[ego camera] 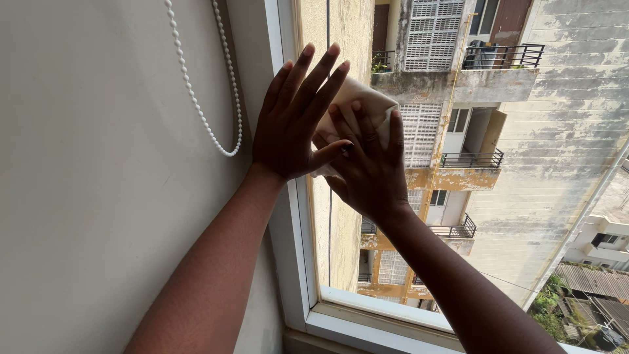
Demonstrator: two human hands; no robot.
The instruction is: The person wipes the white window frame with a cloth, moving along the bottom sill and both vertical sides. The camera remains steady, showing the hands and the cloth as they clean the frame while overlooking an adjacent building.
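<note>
Hands, left [291, 121] & right [370, 164], press soft beige cloth [363, 105] flat vs smooth glass pane [524, 196].

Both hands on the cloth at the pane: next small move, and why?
Probably slide the cloth down the glass. The left hand and right hand press it flat near the frame, and most of the pane lies below and to the right.

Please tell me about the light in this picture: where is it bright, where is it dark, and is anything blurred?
In the head view, daylight comes through the window pane, so the buildings outside look bright and sharp. The left hand and right hand, pressing a beige cloth on the glass, are backlit and dark. The wall with the bead cord is in soft shade. Nothing is noticeably blurred.
</note>
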